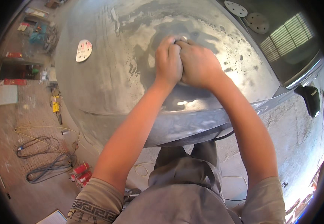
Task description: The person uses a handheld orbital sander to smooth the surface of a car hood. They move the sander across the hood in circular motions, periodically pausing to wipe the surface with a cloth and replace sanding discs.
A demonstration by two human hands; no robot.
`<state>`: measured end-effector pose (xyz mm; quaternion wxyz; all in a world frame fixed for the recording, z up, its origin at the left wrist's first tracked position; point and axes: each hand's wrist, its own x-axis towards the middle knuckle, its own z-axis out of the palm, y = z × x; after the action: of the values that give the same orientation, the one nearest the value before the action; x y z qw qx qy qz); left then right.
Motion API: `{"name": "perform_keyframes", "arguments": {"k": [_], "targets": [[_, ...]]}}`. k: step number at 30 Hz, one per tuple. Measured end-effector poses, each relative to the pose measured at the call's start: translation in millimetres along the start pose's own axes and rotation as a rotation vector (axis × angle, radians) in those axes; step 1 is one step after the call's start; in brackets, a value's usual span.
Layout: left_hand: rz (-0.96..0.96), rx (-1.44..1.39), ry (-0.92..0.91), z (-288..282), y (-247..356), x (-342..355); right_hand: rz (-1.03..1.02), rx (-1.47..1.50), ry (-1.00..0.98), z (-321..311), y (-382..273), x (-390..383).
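Note:
Over the grey car hood (106,74), both arms reach forward and the hands meet side by side. My left hand (169,61) is closed, its fingers curled down toward the metal. Pressed against it, my right hand (200,61) is closed too. A small pale bit shows at the fingertips, but whatever lies under the hands is hidden. Dark, wet-looking or dusty smears and shiny worn patches surround them. A folded white sanding disc (83,50) with holes lies on the hood's left part.
Two more sanding discs, one white (235,8) and one dark (257,23), lie on the windshield (277,63). A black side mirror (308,100) juts out at right. On the floor at left are coiled cables (50,168), red cylinders (81,173) and a yellow tool (56,106).

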<state>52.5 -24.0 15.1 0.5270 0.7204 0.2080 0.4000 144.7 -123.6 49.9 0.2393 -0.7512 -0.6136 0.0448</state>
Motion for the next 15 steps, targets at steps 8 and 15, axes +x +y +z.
{"name": "perform_keyframes", "arguments": {"k": [8, 15], "targets": [[0.047, 0.121, -0.164, -12.7, 23.6, -3.2, 0.033, 0.097, -0.188, -5.8, -11.2, -12.6], [-0.143, 0.157, -0.211, 6.6, 19.3, 9.7, -0.010, 0.168, -0.037, -5.9, 12.6, -7.0]]}}
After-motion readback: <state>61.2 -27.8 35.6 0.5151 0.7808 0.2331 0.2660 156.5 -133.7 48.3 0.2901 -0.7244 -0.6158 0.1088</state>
